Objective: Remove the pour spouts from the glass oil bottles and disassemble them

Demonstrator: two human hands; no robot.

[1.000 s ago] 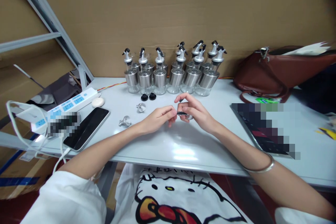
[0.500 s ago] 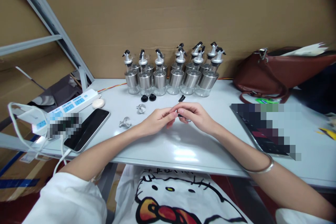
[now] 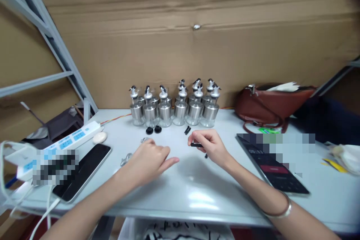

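Right now the R hand (image 3: 209,146) is up off the bench (image 3: 197,191), thumb + forefinger pinched on a small black part (image 3: 196,144), other fingers curled loose. A tip pinch suits sth that thin, I'd say: most of the part sticks out left, toward the other hand, in plain sight rather than buried in the palm.

The L hand (image 3: 149,159) is released: palm down, low over the bench, fingers half-curled, nothing showing in it. Can't tell if it touches the surface. Nearest to it are two silver bits: a spout (image 3: 126,158) just left of the wrist, and a 2nd spout (image 3: 144,140) peeking out behind the knuckles, partly hidden by the hand.

Bottles (image 3: 174,108) w/ pourer tops stand upright in a tight cluster at the back, close to the cardboard (image 3: 197,56). That's prob. so they're out of the arms' way but reachable. Loose bits lie btwn the cluster & the hands: two black caps (image 3: 153,130) side by side, and a black clip (image 3: 186,131) alone just beyond the R hand's fingertips. All are small, so keeping them near the front of the bottles makes for short reaches.

Off to the sides are a phone (image 3: 84,170) face up at left beside a power strip (image 3: 70,140), a tablet (image 3: 278,172) at right, and a bag (image 3: 270,103) back right. These are well apart from the hands.
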